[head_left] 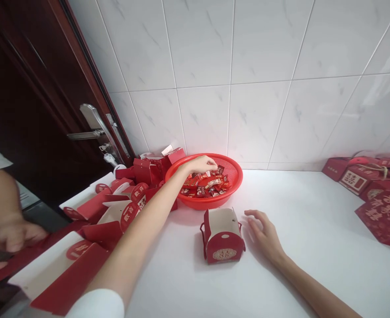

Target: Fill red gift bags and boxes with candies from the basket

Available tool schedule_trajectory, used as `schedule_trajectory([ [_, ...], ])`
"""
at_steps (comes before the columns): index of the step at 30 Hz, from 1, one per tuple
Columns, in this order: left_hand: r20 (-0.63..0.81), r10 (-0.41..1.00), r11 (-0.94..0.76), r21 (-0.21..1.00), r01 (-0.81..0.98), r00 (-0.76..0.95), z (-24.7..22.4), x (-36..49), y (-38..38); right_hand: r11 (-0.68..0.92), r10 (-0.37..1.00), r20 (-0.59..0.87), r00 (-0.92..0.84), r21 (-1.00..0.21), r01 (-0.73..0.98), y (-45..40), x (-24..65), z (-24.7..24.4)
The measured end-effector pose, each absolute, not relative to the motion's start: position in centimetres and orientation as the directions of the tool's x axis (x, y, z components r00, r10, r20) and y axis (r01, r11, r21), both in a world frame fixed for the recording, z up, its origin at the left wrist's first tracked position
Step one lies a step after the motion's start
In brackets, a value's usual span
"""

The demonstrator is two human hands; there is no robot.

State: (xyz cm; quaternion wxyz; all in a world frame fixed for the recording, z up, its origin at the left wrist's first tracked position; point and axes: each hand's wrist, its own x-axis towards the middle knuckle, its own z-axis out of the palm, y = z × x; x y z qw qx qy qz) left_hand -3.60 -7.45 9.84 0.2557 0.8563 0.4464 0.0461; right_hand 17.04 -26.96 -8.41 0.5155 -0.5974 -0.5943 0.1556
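Observation:
My left hand reaches over a red plastic basket filled with small wrapped candies. Its fingers are bent downward and closed just above the candies; what they pinch, if anything, is hidden. In front of the basket stands a dark red paper gift box, its top open and pale inside, with a red ribbon loop on each side. Beside this box on the right is my right hand, fingers extended and empty, apart from the box and low over the white table.
Several open red boxes crowd the left side, where another person's hand touches red material. Folded red boxes are piled at the right. A tiled wall rises behind the table; a dark door stands left.

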Motion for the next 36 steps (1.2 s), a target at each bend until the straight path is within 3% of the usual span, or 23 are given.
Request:
schedule_trajectory([
  [4,-0.294,0.811,-0.396,0.36,0.844,0.506,7.8,-1.4,-2.5,0.155,0.943,0.282,0.175,-0.84,0.521,-26.5,16.5,-8.6],
  [11,-0.365,0.873,-0.294,0.136,0.946,0.324,4.4,-1.5,0.7,0.143,0.956,0.245,0.161,-0.869,0.473,-26.2,16.5,-8.7],
  [15,-0.392,0.859,-0.293,0.151,0.944,0.329,2.8,-1.8,1.3,0.148,0.96,0.237,0.15,-0.882,0.447,-26.1,16.5,-9.0],
  [19,-0.389,0.831,-0.321,0.25,0.913,0.398,2.4,-1.8,1.5,0.146,0.962,0.232,0.14,-0.879,0.454,-26.1,16.6,-8.9],
  [30,-0.294,0.754,-0.475,0.374,0.797,0.587,6.0,-0.9,-1.2,0.139,0.965,0.225,0.137,-0.877,0.46,-26.2,16.6,-8.9],
  [33,-0.388,0.67,-0.544,0.323,0.774,0.633,5.8,0.0,-3.9,0.136,0.966,0.221,0.137,-0.879,0.456,-26.3,16.6,-8.9],
  [36,-0.473,0.621,-0.635,0.164,0.755,0.625,4.8,0.7,-6.2,0.138,0.966,0.223,0.129,-0.871,0.471,-26.3,16.6,-8.9],
])
